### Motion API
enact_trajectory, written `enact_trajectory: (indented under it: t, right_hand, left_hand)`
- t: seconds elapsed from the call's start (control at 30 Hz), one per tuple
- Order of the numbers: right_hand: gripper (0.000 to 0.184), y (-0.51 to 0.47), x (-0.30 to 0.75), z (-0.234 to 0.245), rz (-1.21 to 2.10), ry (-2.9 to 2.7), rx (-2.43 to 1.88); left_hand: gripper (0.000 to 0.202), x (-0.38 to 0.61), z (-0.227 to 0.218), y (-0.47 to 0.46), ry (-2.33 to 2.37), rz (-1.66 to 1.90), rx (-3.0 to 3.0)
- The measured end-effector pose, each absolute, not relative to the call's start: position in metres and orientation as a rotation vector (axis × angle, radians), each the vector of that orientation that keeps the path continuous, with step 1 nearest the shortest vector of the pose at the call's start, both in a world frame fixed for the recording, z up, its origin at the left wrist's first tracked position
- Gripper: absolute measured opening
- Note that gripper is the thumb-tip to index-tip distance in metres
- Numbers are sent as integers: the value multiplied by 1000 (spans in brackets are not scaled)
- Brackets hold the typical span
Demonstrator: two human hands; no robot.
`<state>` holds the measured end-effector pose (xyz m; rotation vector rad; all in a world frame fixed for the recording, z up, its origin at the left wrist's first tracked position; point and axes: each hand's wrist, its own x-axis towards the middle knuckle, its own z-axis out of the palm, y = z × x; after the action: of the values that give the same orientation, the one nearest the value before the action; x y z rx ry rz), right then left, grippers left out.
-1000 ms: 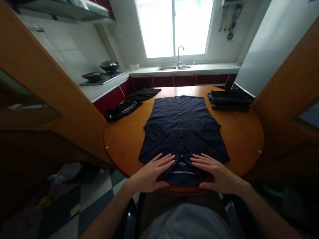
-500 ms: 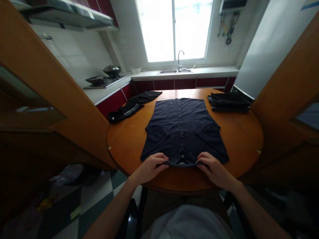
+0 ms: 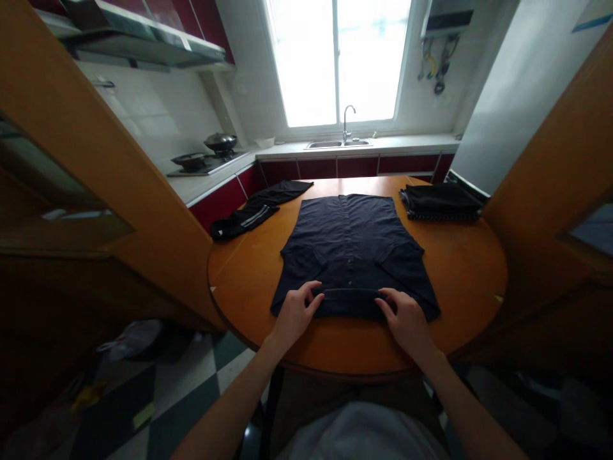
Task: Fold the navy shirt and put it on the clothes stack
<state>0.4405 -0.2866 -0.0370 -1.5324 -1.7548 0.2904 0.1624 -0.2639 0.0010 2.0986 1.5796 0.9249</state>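
Observation:
A dark navy button-up shirt (image 3: 352, 230) lies flat on the round wooden table (image 3: 472, 268), its button row running up the middle. Its near edge is folded back over the front as a narrow band. At the left end of that band my left hand (image 3: 301, 306) pinches the cloth between thumb and fingers. My right hand (image 3: 401, 312) grips the other end the same way. Both hands rest low, close to the tabletop.
Black clothing with white stripes (image 3: 261, 207) lies at the table's far left. A stack of folded dark clothes (image 3: 440, 201) sits at the far right. Beyond are a counter with a sink (image 3: 338, 144) and a stove with pans (image 3: 191, 160). Wooden door frames flank both sides.
Both hands have moved away from me, carrying the shirt's near edge forward and over. That edge now lies on the shirt front, covering the lowest button. The view has tilted slightly.

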Motion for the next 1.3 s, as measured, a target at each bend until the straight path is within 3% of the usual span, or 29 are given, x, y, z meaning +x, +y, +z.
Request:
enact_trajectory:
  t: [0.6,0.77,0.93,1.1,1.3]
  right_hand:
    - [23,-286,440,-32,262,-1708,-1472]
    - [19,-282,438,-35,113,-1809,-1604]
    - [23,-283,436,-33,11,-1783,-1677]
    - [27,-287,434,-29,30,-1785,-1660]
    - [28,-289,434,-30,47,-1764,-1637]
  left_hand:
    - [23,157,-4,-264,1494,970,2400]
    - [19,163,-4,-268,1630,832,2517]
    - [21,167,3,-278,1477,983,2689]
    - [29,176,10,-282,1043,692,2930]
    - [29,186,8,-278,1101,559,2975]
